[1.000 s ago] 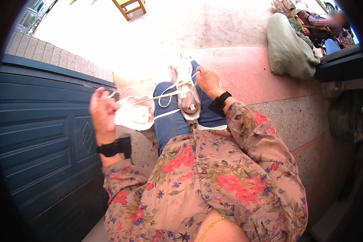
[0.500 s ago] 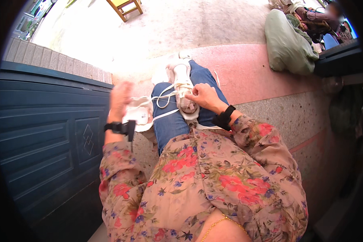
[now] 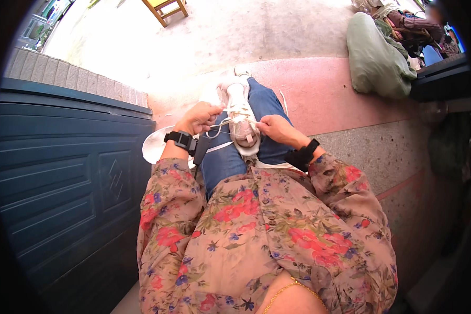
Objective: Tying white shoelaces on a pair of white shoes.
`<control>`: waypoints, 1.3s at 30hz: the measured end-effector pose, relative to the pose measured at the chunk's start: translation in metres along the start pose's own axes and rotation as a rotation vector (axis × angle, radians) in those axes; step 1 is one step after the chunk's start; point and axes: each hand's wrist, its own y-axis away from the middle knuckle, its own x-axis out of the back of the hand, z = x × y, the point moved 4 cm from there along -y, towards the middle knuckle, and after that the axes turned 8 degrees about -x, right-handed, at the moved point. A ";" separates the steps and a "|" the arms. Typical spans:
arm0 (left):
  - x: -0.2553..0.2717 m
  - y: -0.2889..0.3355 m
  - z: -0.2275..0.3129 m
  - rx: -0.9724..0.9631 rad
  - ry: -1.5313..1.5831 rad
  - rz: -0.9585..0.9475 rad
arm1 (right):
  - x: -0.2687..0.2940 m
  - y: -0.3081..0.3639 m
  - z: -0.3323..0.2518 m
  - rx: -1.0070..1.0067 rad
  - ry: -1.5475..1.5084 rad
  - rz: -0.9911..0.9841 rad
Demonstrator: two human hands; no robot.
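Observation:
A pale sneaker (image 3: 244, 131) lies lengthwise across my jeans (image 3: 222, 170), between my thighs, with cream shoelaces (image 3: 239, 111) strung over its front opening. To its left, my left hand (image 3: 200, 118) is closed in a pinch on a shoelace, and a loose loop hangs between that hand and the shoe. My right hand (image 3: 278, 129) is at the shoe's right edge, thumb and finger pressed together on a lace end; the fingertips partly cover it. Beyond my left wrist, a second white shoe-like piece (image 3: 156, 145) shows, partly hidden by my forearm.
A dark blue panelled door (image 3: 57, 167) stands close on my left. Ahead on the right is a full green sack (image 3: 377, 57), with a person and bundles behind it. A yellow wooden stool (image 3: 165, 9) stands at the far edge. The floor has a pink strip (image 3: 309, 94).
My left hand has come in from the far left toward the shoe and closed on a lace. My right hand has shifted slightly right and down along the shoe's edge.

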 end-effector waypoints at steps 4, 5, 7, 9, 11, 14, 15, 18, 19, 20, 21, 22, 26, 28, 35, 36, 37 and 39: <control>-0.009 0.014 -0.001 -0.035 0.382 -0.077 | 0.060 0.039 0.020 0.195 -0.869 -0.044; -0.010 0.015 -0.004 -0.055 0.506 -0.088 | 0.086 0.056 0.023 0.285 -1.094 0.006; -0.012 0.012 -0.007 -0.062 0.622 -0.071 | 0.124 0.091 0.048 0.300 -1.390 0.190; -0.015 0.004 -0.014 -0.040 0.645 -0.037 | 0.140 0.115 0.064 0.478 -1.661 0.142; -0.019 -0.003 -0.020 -0.021 0.675 0.003 | 0.148 0.125 0.070 0.568 -1.699 0.150; -0.029 -0.010 -0.025 0.023 0.601 0.010 | 0.159 0.137 0.070 0.643 -1.810 0.243; -0.031 -0.009 -0.026 0.030 0.578 0.044 | 0.171 0.145 0.076 0.753 -1.860 0.284; -0.030 -0.007 -0.029 0.036 0.560 0.089 | 0.199 0.163 0.092 0.909 -1.925 0.328; -0.023 -0.002 -0.024 -0.002 0.581 0.131 | 0.205 0.166 0.095 0.960 -1.942 0.331; -0.013 0.002 -0.023 -0.040 0.604 0.175 | 0.205 0.164 0.097 0.959 -1.937 0.331; 0.003 0.000 -0.024 -0.078 0.703 0.109 | 0.200 0.158 0.100 0.848 -1.971 0.280; 0.024 0.003 -0.021 -0.162 0.715 0.154 | 0.194 0.151 0.100 0.732 -2.002 0.225; 0.106 0.063 0.024 -0.522 0.646 0.420 | 0.172 0.135 0.106 0.528 -1.784 0.272; 0.159 0.117 0.033 -0.794 0.668 0.520 | 0.158 0.121 0.110 0.426 -1.698 0.324; 0.153 0.140 -0.012 -0.530 0.238 0.961 | 0.089 0.059 0.079 -0.162 -1.111 0.254; 0.133 0.115 -0.017 -0.440 0.162 0.894 | 0.076 0.050 0.074 -0.225 -1.026 0.169; 0.112 0.089 -0.023 -0.496 -0.077 0.877 | 0.065 0.045 0.052 -0.233 -0.910 0.091; 0.060 0.047 -0.013 -0.375 -0.379 0.733 | 0.037 0.024 0.041 -0.204 -0.772 0.107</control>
